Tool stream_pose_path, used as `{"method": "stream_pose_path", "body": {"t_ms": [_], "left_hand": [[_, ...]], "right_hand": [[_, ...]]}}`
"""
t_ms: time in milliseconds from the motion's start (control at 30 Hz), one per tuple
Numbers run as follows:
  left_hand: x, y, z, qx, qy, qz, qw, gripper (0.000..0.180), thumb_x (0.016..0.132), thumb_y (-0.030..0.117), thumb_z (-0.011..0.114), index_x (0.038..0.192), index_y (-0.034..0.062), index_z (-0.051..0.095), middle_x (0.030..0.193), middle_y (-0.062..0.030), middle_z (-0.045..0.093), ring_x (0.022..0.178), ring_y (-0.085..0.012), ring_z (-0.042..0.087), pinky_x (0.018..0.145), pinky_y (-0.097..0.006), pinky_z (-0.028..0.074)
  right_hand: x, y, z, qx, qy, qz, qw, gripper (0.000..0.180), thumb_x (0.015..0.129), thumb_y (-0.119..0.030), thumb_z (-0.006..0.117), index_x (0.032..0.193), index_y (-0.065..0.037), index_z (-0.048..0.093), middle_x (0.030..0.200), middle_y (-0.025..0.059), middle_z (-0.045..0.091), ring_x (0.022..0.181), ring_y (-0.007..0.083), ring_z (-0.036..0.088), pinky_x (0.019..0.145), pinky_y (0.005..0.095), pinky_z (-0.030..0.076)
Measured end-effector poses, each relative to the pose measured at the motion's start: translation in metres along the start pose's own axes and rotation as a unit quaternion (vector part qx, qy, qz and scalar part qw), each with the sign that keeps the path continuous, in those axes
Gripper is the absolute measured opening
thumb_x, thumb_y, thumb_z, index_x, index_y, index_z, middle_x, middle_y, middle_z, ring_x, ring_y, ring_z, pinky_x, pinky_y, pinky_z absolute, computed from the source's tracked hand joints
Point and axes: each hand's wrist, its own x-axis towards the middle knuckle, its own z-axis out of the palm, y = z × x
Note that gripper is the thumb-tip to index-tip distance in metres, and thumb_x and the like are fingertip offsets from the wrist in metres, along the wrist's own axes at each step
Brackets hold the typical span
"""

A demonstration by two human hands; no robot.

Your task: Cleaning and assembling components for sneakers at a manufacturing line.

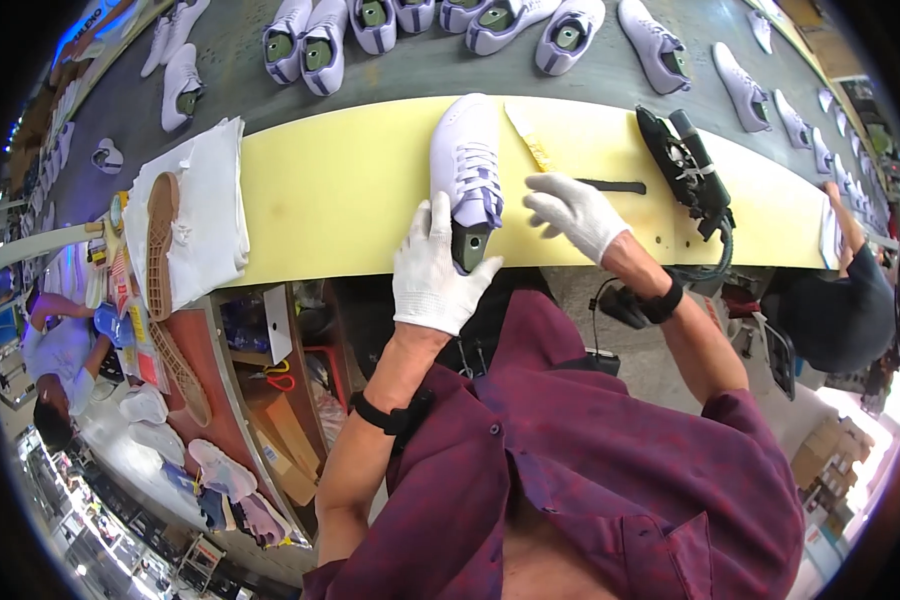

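A pale lilac lace-up sneaker [465,150] lies on the yellow board, toe pointing away from me, with a dark green insole showing at its heel opening. My left hand [436,275], in a white knit glove, is closed around its heel end, fingers along the left side and thumb by the heel. To the right of the shoe, my right hand [577,215], also gloved, hovers over the board with its fingers apart and nothing seen in them. Beyond that hand lie a flat white tool with a yellow-wrapped part [530,138] and a black handle-like bar [613,187].
A black corded tool [688,170] rests on the yellow board [330,190] at the right. White sheets [215,200] and a brown sole [161,240] are at the left. Several sneakers stand on the dark conveyor [410,75] behind. Other people work at both sides.
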Motion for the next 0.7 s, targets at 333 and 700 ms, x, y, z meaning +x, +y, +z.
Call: {"method": "stream_pose_path", "body": {"t_ms": [333, 700], "left_hand": [[-0.006, -0.013, 0.016, -0.382, 0.027, -0.153, 0.911, 0.052, 0.106, 0.018, 0.061, 0.152, -0.0024, 0.048, 0.139, -0.0223, 0.063, 0.126, -0.028, 0.065, 0.105, -0.039, 0.052], [0.02, -0.001, -0.007, -0.707, -0.124, -0.367, 0.591, 0.057, 0.109, 0.051, 0.046, 0.148, 0.0096, 0.055, 0.13, -0.0086, 0.069, 0.109, -0.0218, 0.071, 0.085, -0.039, 0.061]], "right_hand": [[-0.003, 0.016, 0.035, 0.252, -0.037, 0.002, 0.967, 0.066, 0.095, -0.037, 0.079, 0.142, 0.004, 0.056, 0.124, 0.0123, 0.07, 0.109, 0.0199, 0.07, 0.091, 0.0362, 0.058], [0.003, 0.005, -0.07, -0.273, 0.319, -0.174, 0.891, 0.034, 0.096, -0.019, 0.076, 0.124, 0.0, 0.073, 0.118, 0.0202, 0.074, 0.108, 0.0292, 0.072, 0.096, 0.0383, 0.056]]}}
